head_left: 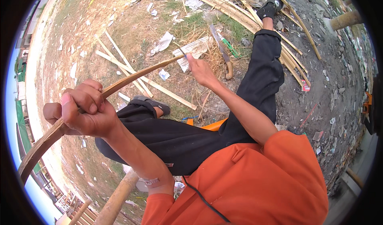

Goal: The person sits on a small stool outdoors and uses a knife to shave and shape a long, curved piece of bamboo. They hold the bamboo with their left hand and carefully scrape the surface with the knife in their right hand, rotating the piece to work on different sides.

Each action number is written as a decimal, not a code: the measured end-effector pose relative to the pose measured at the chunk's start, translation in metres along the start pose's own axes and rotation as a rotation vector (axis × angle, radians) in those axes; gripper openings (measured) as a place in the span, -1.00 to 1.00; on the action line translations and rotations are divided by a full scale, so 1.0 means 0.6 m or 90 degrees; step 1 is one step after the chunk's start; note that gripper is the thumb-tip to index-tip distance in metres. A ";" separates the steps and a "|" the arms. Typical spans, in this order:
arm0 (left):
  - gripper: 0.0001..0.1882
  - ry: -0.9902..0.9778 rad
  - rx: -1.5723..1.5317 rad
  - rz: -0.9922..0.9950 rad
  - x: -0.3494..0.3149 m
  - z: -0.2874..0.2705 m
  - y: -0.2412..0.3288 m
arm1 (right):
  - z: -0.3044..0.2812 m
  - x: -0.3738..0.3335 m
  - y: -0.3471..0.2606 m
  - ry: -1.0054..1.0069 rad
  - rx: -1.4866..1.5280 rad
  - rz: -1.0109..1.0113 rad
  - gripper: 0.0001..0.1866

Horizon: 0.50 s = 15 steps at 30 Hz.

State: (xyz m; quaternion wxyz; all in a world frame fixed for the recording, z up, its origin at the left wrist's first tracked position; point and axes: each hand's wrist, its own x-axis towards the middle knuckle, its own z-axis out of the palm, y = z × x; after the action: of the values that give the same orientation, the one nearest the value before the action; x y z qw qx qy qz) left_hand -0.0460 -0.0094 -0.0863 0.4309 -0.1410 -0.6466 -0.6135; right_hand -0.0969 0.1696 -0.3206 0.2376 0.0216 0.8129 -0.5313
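Observation:
A long strip of split bamboo (139, 74) runs slantwise in front of me, its near end passing out at the lower left. My left hand (88, 110) is wrapped round it in a fist, thumb up. At the strip's far, thinner end, my right hand (201, 71) is closed with thumb and finger pinching it. A thin, dark, narrow piece sticks out beyond those fingertips; I cannot make out whether it is a blade or part of the strip. Just right of that hand, a large knife (220, 49) with a wooden handle lies on the ground.
Pale bamboo strips (145, 79) lie crossed on the dry ground to the left. More strips (229, 11) lie at the far right, around my shoe (270, 7). Paper scraps (162, 42) and litter are scattered about. A bamboo pole (116, 199) stands at the lower left.

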 end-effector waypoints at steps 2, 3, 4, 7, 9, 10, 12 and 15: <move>-0.76 0.005 -0.001 0.006 -0.001 0.000 0.002 | 0.025 -0.017 -0.003 -0.008 -0.054 -0.011 -0.21; -0.75 0.007 -0.002 0.009 0.000 0.000 0.004 | 0.036 -0.020 -0.002 -0.011 -0.080 -0.017 -0.19; -0.75 0.009 -0.002 0.009 -0.003 -0.001 0.003 | 0.046 -0.026 -0.004 0.021 -0.055 -0.043 -0.19; -0.75 0.006 -0.008 0.005 -0.007 -0.004 0.003 | 0.042 -0.029 -0.012 -0.007 -0.097 -0.001 -0.21; -0.76 -0.007 -0.022 0.001 -0.008 -0.009 0.002 | 0.044 -0.017 0.005 -0.019 -0.173 0.035 -0.23; -0.76 -0.031 -0.037 -0.004 -0.008 -0.010 0.004 | 0.042 0.003 0.034 -0.016 -0.208 0.059 -0.23; -0.76 -0.058 -0.032 -0.010 -0.016 0.016 0.018 | 0.061 -0.005 0.148 -0.011 -0.279 0.079 -0.23; -0.77 -0.033 -0.016 -0.012 -0.008 0.022 0.008 | 0.074 0.012 0.189 0.020 -0.254 0.134 -0.23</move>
State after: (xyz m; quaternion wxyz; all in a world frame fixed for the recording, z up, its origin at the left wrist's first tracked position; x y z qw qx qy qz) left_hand -0.0449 0.0052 -0.0848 0.4065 -0.1561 -0.6511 -0.6217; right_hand -0.0544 0.1785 -0.4346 0.2790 0.0672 0.8986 -0.3319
